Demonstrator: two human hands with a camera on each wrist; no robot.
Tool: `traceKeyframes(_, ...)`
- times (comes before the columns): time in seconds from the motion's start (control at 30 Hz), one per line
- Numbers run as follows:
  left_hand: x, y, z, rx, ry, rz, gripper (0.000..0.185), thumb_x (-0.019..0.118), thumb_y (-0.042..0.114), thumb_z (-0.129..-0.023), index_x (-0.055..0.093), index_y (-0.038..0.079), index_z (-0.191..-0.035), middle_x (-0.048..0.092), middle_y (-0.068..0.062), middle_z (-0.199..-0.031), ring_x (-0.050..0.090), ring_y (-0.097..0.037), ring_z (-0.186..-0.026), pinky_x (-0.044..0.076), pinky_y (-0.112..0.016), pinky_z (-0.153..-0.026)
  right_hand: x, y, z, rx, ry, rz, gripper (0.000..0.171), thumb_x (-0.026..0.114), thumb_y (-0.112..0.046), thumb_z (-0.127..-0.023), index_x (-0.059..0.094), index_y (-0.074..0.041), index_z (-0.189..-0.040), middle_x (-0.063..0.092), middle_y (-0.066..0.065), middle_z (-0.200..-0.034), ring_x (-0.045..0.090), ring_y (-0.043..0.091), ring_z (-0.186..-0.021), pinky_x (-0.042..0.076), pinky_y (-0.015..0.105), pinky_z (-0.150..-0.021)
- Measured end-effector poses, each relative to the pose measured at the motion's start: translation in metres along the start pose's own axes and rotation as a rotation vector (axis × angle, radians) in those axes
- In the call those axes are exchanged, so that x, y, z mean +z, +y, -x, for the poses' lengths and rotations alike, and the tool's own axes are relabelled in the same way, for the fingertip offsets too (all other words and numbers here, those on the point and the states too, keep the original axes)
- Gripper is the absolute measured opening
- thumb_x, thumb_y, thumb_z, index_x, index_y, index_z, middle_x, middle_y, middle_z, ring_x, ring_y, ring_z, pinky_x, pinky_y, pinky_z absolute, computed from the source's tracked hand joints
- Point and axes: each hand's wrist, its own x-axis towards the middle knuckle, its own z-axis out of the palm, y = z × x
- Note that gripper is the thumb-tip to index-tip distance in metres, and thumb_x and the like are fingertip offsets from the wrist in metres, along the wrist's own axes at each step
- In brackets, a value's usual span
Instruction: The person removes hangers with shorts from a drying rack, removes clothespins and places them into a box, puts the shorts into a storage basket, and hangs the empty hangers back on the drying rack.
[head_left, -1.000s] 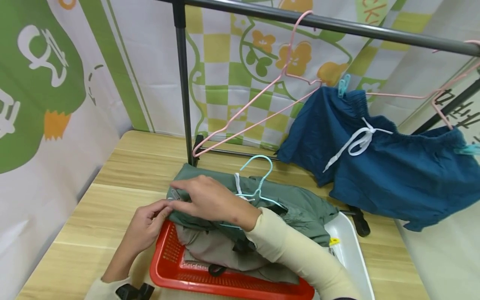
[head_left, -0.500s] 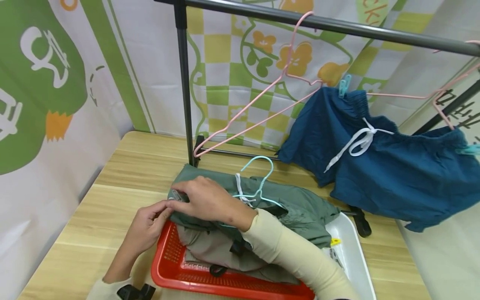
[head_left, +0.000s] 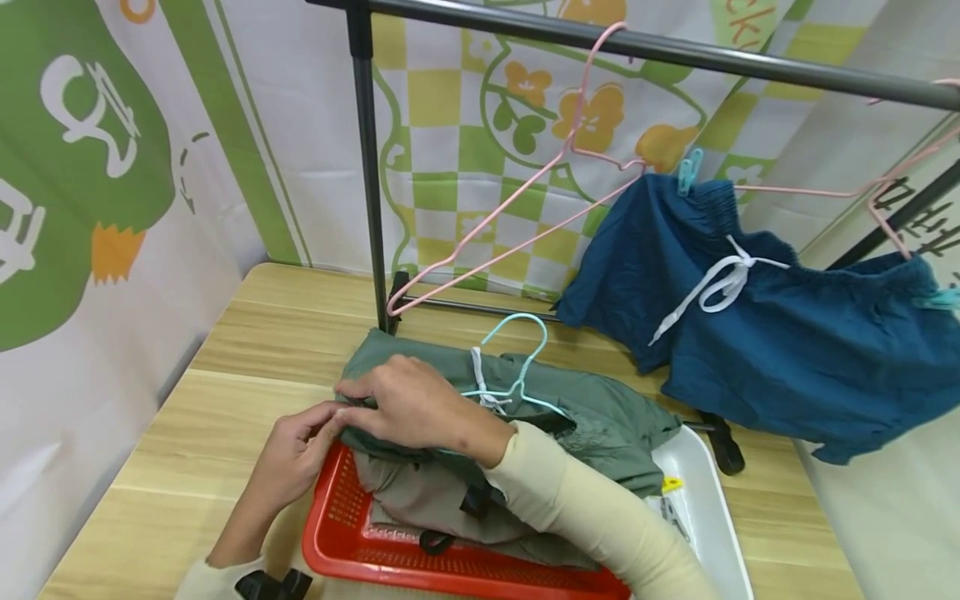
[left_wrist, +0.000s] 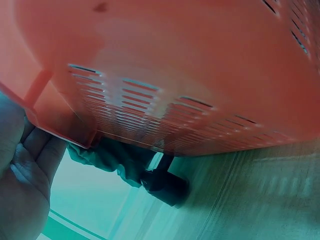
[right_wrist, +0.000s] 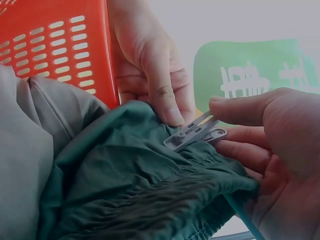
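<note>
Both the left hand (head_left: 288, 462) and right hand (head_left: 408, 406) pinch a grey clip (right_wrist: 196, 134) (on the green shorts' (head_left: 600, 421) waistband).

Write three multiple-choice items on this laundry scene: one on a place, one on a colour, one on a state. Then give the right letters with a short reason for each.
1. Where do the blue shorts hang?
A. From a pink hanger on the rail
B. In the basket
C. On the floor

2. What colour is the basket under the green garment?
A. White
B. Red
C. Black

3. How is the grey clothespin held?
A. Lying loose on the table
B. Clipped to the rail
C. Pinched in the right hand at the garment's edge

Answers: 1 A, pegged to the pink hanger; 2 B, its slotted wall is red; 3 C, the right wrist view shows fingers gripping it, with the left hand pinching the cloth beside it.
</note>
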Motion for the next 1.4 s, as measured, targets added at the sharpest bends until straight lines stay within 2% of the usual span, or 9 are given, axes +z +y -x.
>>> traceKeyframes(0.07,0.000,0.000,0.000,0.004,-0.002,0.001,0.024,0.056,-0.008,-0.102,0.074,0.008,-0.108,0.072,0.001,-0.094,0.063,-0.012,-0.074,0.055,-0.023,-0.064,0.000,0.000,0.002,-0.022,0.011,-0.003,0.025,0.069,-0.027,-0.102,0.077,-0.013,-0.121,0.076,-0.006,-0.101,0.062,-0.002,-0.078,0.051,0.017,-0.074)
traceKeyframes(0.2,0.000,0.002,-0.001,0.011,0.000,-0.019,0.025,0.057,-0.008,-0.102,0.073,0.007,-0.113,0.073,0.000,-0.101,0.065,-0.010,-0.079,0.056,-0.022,-0.066,0.001,-0.001,0.003,-0.050,0.042,-0.020,0.028,0.068,-0.024,-0.102,0.076,-0.010,-0.125,0.076,-0.002,-0.109,0.065,-0.002,-0.081,0.052,0.018,-0.076)
traceKeyframes(0.57,0.001,0.003,0.000,0.006,0.025,-0.020,0.028,0.057,-0.010,-0.100,0.072,0.002,-0.121,0.073,0.001,-0.114,0.068,-0.008,-0.092,0.057,-0.020,-0.073,0.002,0.000,0.004,-0.105,0.082,-0.048,0.029,0.066,-0.022,-0.104,0.074,-0.008,-0.128,0.076,0.001,-0.113,0.062,-0.003,-0.072,0.050,0.014,-0.072)
traceKeyframes(0.8,0.000,0.002,0.001,-0.001,0.020,-0.014,0.027,0.057,-0.010,-0.100,0.073,0.000,-0.120,0.072,0.002,-0.112,0.067,-0.007,-0.088,0.057,-0.021,-0.068,0.002,-0.001,0.003,-0.133,0.125,-0.101,0.028,0.067,-0.017,-0.103,0.073,-0.006,-0.128,0.077,0.004,-0.106,0.058,-0.003,-0.065,0.044,0.013,-0.061)
traceKeyframes(0.97,0.001,0.000,0.000,0.009,0.011,-0.008,0.026,0.056,-0.011,-0.100,0.073,0.002,-0.116,0.073,0.002,-0.103,0.066,-0.008,-0.079,0.057,-0.023,-0.063,-0.005,-0.006,0.005,-0.136,0.126,-0.082,0.030,0.067,-0.020,-0.103,0.072,-0.006,-0.129,0.076,0.004,-0.109,0.064,-0.001,-0.073,0.048,0.014,-0.068)
traceKeyframes(1.13,0.001,0.001,0.000,-0.022,0.004,-0.005,0.026,0.057,-0.008,-0.102,0.074,0.008,-0.113,0.073,0.002,-0.102,0.067,-0.009,-0.083,0.057,-0.022,-0.069,-0.015,-0.008,0.016,-0.107,0.082,-0.074,0.037,0.068,-0.025,-0.103,0.068,-0.006,-0.135,0.076,0.005,-0.112,0.056,-0.001,-0.064,0.046,0.013,-0.067)
traceKeyframes(1.23,0.001,0.001,0.001,-0.046,-0.002,0.018,0.026,0.057,-0.006,-0.102,0.074,0.009,-0.113,0.073,0.001,-0.101,0.066,-0.011,-0.078,0.057,-0.022,-0.067,-0.021,-0.007,0.026,-0.099,0.074,-0.105,0.041,0.068,-0.025,-0.102,0.066,-0.005,-0.137,0.075,0.007,-0.113,0.052,-0.001,-0.059,0.044,0.012,-0.062)
traceKeyframes(1.33,0.001,0.000,0.001,-0.054,-0.005,0.039,0.026,0.056,-0.006,-0.103,0.074,0.009,-0.114,0.072,-0.001,-0.098,0.064,-0.013,-0.071,0.056,-0.023,-0.063,-0.028,-0.006,0.040,-0.097,0.091,-0.133,0.043,0.069,-0.025,-0.102,0.064,-0.004,-0.139,0.074,0.007,-0.118,0.055,-0.004,-0.063,0.045,0.011,-0.064)
traceKeyframes(1.4,0.001,-0.001,0.000,-0.051,-0.001,0.032,0.026,0.057,-0.005,-0.103,0.075,0.009,-0.114,0.073,-0.001,-0.100,0.066,-0.013,-0.076,0.056,-0.022,-0.067,-0.033,-0.006,0.051,-0.104,0.111,-0.159,0.043,0.070,-0.025,-0.101,0.065,-0.005,-0.138,0.072,0.006,-0.122,0.061,-0.006,-0.074,0.049,0.013,-0.069)
